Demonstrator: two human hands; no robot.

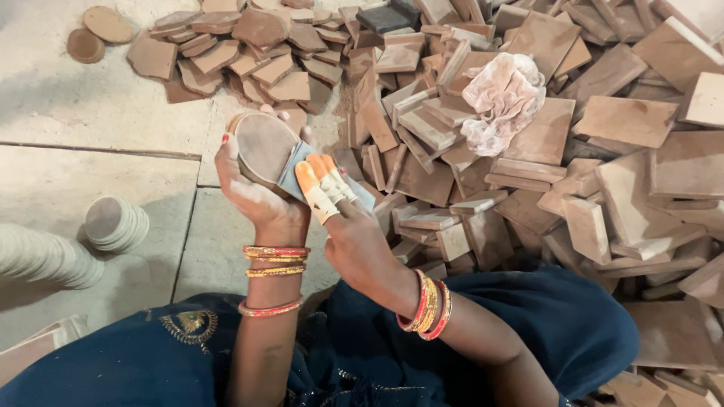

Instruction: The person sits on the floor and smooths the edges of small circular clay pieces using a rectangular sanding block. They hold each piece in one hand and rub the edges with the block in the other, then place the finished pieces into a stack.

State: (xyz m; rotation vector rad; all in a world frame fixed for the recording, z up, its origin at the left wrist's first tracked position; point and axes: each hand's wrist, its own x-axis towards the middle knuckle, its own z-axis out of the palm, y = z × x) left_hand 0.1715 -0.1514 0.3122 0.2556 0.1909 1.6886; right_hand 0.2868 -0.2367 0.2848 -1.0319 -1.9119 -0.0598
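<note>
A round wooden disc (pixel 264 147) is held upright in the left hand (pixel 253 197), gripped at its edge with the fingers curled around it and the thumb on the near rim. A folded piece of grey-blue sandpaper (pixel 292 172) is pressed against the disc's right side by the right hand (pixel 351 234), whose fingers (pixel 315 190) are laid together flat on the paper and are wrapped in white tape with orange tips. Both wrists are ringed with red and gold bangles. A large heap of square wooden blocks (pixel 528 151) is spread across the concrete floor (pixel 90 151) to the right, with a crumpled pale cloth (pixel 504 98) resting on it. Stacks of pale round discs (pixel 113 222) are seen at the left.
</note>
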